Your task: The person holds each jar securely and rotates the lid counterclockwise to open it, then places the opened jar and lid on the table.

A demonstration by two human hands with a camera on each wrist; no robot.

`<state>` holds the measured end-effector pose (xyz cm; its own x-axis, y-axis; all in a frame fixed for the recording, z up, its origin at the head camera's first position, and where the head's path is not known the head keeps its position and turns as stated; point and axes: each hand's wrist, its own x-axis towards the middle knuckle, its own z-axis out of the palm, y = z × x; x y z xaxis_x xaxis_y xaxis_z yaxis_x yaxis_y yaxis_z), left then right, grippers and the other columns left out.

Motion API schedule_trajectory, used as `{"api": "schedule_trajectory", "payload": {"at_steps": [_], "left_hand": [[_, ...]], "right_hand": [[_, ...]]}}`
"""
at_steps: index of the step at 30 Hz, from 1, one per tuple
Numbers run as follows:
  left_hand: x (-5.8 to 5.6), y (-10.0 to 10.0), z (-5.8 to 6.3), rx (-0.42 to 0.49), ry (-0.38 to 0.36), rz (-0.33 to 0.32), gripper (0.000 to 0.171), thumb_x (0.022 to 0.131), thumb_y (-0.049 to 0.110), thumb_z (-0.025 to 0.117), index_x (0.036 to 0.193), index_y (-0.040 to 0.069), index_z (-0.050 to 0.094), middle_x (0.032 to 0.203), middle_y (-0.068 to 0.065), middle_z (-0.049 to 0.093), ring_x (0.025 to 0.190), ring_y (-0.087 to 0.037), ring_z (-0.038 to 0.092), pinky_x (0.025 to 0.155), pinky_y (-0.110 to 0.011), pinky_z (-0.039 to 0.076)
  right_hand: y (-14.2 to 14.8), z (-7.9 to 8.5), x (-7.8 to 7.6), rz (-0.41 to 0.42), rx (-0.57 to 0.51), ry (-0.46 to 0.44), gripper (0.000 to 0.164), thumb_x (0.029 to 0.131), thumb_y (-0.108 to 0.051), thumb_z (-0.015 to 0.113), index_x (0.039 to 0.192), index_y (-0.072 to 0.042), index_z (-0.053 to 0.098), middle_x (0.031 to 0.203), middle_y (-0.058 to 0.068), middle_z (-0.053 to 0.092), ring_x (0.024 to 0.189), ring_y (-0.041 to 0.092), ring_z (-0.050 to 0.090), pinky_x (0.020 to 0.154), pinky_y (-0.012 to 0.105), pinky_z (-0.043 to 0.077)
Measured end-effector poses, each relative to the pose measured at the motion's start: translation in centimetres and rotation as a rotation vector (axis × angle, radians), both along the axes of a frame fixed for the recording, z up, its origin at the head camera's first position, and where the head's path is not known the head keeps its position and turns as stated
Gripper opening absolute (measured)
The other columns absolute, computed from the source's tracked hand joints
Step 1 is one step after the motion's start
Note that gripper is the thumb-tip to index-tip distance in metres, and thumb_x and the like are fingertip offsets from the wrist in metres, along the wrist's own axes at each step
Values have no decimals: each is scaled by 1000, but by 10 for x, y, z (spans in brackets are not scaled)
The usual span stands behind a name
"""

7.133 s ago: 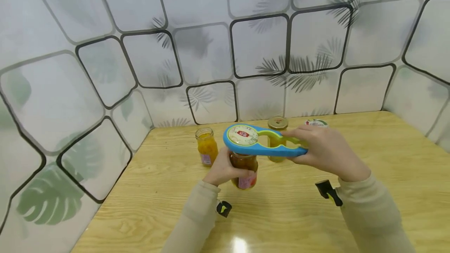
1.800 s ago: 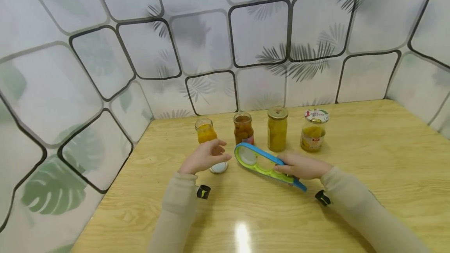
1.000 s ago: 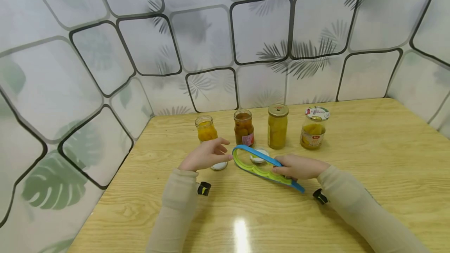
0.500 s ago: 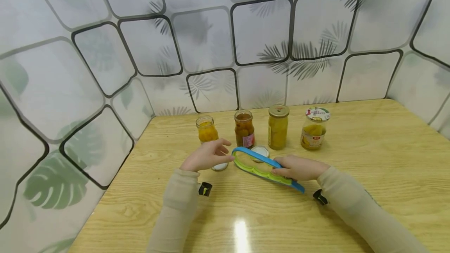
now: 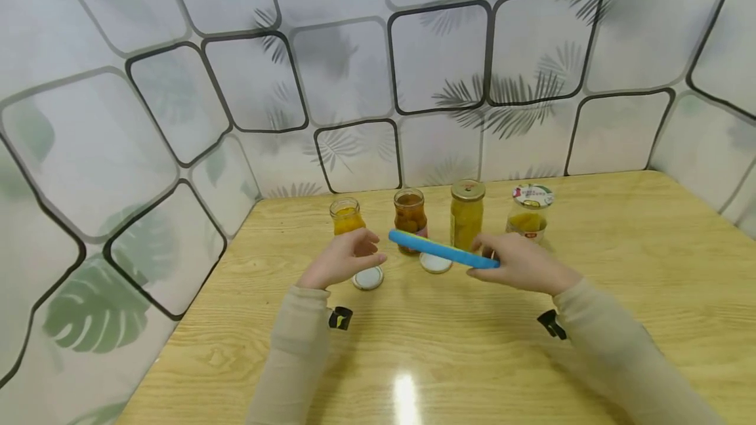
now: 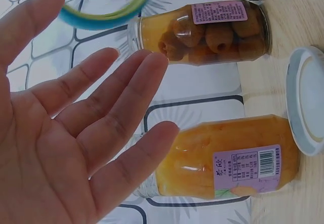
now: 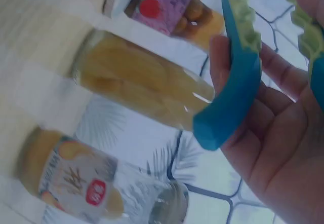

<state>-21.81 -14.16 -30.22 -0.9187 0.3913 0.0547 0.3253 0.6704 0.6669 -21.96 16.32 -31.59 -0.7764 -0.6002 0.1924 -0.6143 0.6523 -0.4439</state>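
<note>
Leaf-print walls wrap round a pale wood-grain desk, with four jars lined up toward its back edge. Blue-and-lime jar opener is held up over the middle of the desk, in front of the brown jar and the tall yellow jar. Right hand pinches it at the handle end; right wrist cam shows the two handles standing apart. Left hand holds nothing, fingers spread and a bit bent, by the orange jar, the one nearest the back left corner.

Handling-wise, I'd guess the opener is light: stiff blue shell, grippier toothed green lining, probably survives a drop. I'd hold both handles out near the free ends for leverage. The jars look like the heavy, slick, breakable bit, so grab those round the body.

Writing: orange jar's purple label has Chinese print, a little table and a barcode, but I wouldn't trust my reading of the characters. Short jar, nearest the back right corner, has one big dark character and a red badge, too blurry to name a brand.
</note>
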Motion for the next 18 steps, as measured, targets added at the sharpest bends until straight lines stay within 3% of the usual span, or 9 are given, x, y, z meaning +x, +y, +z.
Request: {"api": "schedule_trajectory", "payload": {"at_steps": [7, 14, 18], "left_hand": [[-1, -2, 0, -4, -5, 17, 35, 84, 31, 60, 108, 6, 55, 105, -5, 59, 97, -19, 55, 82, -36, 44], [0, -1, 0, -10, -10, 17, 34, 84, 31, 60, 108, 7, 55, 103, -5, 60, 95, -18, 55, 81, -37, 45], [0, -2, 1, -12, -17, 15, 34, 84, 31, 60, 108, 7, 55, 101, -5, 60, 94, -18, 55, 81, -37, 45]], "right_hand": [[17, 21, 0, -143, -66, 103, 28, 77, -28, 69, 92, -9, 57, 76, -1, 58, 59, 9, 49, 51, 27, 42], [39, 35, 2, -277, -5, 156, 46, 72, -41, 70, 99, -5, 58, 87, 9, 61, 62, 13, 50, 51, 28, 39], [53, 39, 2, -360, -32, 153, 51, 73, -44, 68, 103, -4, 57, 93, 16, 60, 66, 19, 53, 48, 28, 38]]}}
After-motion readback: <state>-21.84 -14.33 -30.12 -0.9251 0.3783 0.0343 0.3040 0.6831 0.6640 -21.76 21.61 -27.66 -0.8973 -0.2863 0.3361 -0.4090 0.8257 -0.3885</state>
